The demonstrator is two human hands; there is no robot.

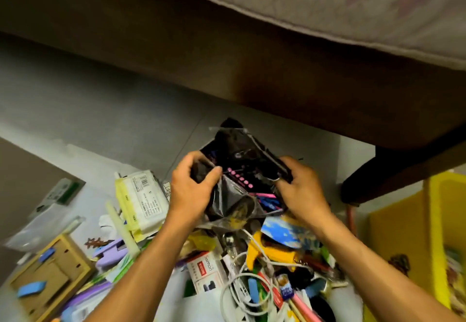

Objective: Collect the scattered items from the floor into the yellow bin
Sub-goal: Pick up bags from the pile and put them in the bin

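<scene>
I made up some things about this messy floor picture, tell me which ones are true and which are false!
1. Both hands hold the clear plastic bag of dark things. True: left hand, right hand.
2. The yellow bin is on the left. False: it is on the right.
3. A white cable lies in the pile. True.
4. The floor is already tidy. False: many things are scattered.

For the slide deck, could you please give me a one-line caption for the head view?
Both hands, left hand and right hand, grip a clear bag of dark items above floor clutter, yellow bin at right.
</scene>
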